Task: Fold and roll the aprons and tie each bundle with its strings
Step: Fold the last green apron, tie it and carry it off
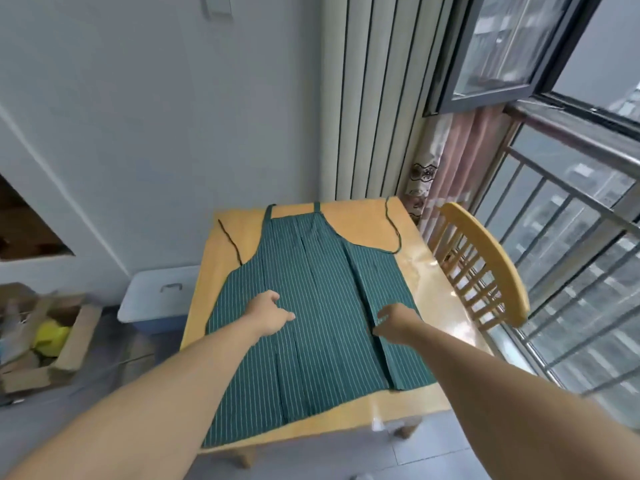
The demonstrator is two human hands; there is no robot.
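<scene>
A dark green apron with thin white stripes lies flat on the wooden table, bib end far from me. Its right side is folded inward along a lengthwise crease. One waist string trails on the table at the far left, the other loops at the far right. My left hand rests on the cloth left of centre, fingers loosely curled. My right hand pinches the folded right edge of the apron.
A wooden chair stands against the table's right side, by a railed window. A white lidded bin sits on the floor left of the table. Cardboard boxes with clutter lie further left. A wall and curtains stand behind the table.
</scene>
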